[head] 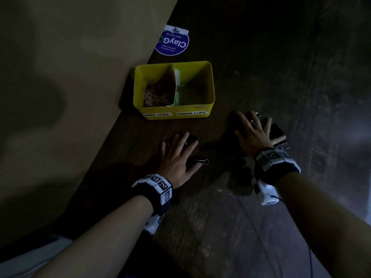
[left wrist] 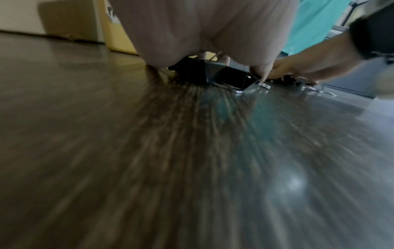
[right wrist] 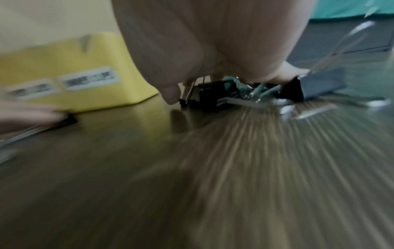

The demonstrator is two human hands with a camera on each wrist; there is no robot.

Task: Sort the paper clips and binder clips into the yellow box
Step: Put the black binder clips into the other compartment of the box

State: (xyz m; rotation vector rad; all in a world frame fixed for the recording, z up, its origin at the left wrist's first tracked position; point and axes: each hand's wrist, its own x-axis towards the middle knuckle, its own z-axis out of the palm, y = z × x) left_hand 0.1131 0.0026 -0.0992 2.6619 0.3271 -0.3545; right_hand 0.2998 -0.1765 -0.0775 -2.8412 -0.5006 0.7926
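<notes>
Both palms down on the dark wood-grain table [head: 230, 207], one over each heap of binder clips.

Left hand [head: 177, 160]: fingers spread and straight, pressing flat on a small cluster of black binder clips [left wrist: 210, 74]. One clip [head: 197, 161] pokes out by my thumb, wire loop showing.

Right hand [head: 256, 133]: fingers fanned, resting on the larger heap [head: 276, 132]. Right wrist view is streaked with blur, so the count is uncertain; I make out several black bodies and tangled silver handles, possibly more beneath the palm.

Yellow box [head: 208, 112]: just ahead of the left hand, against the tan wall. A divider splits it in two. The left compartment, label reading roughly "PAPER CLIPS", holds a pile of coloured paper clips [head: 158, 96]. The right compartment [head: 192, 93], labelled "BINDER CLIPS", looks empty of clips.

Handling judgement: clips are stiff sprung steel, smooth painted bodies, thin wire handles that swing and hook into one another. Light singly, some heft as a handful. Likely to slide easily on this glossy surface, so raking them together should work. Best hold: cup the folded black bodies from both sides; a lift by handles risks dangling chains and drops.

A round purple sticker [head: 172, 42] lies beyond the box.
</notes>
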